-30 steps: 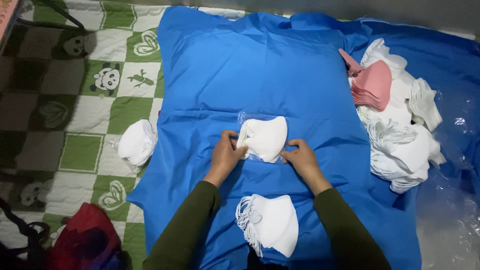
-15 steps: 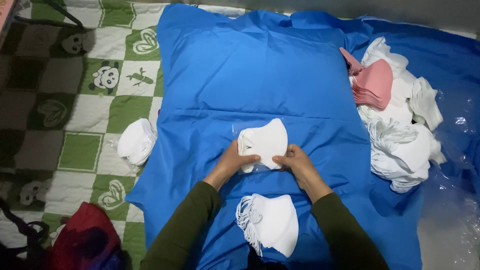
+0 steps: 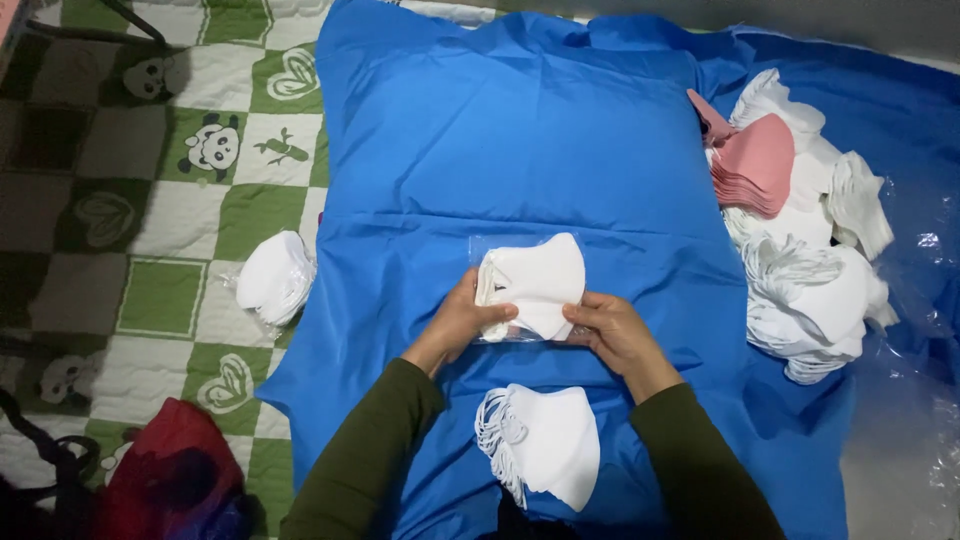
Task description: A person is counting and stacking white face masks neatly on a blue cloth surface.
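Together both hands (image 3: 540, 325) pinch a white mask stack (image 3: 532, 285), seemingly bagged, between them.

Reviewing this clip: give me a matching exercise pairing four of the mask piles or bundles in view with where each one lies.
Things:
1. white mask stack in clear bag
2. loose white mask stack
3. pink mask stack
4. bagged white bundle

Places:
A. on the green and white quilt, just off the blue cloth's left edge
B. on the blue cloth, nearest the camera, between the forearms
C. far right, on top of a heap of white masks
D. held between the left hand and right hand

Pairs: 1-D, 2-B, 3-C, 4-A
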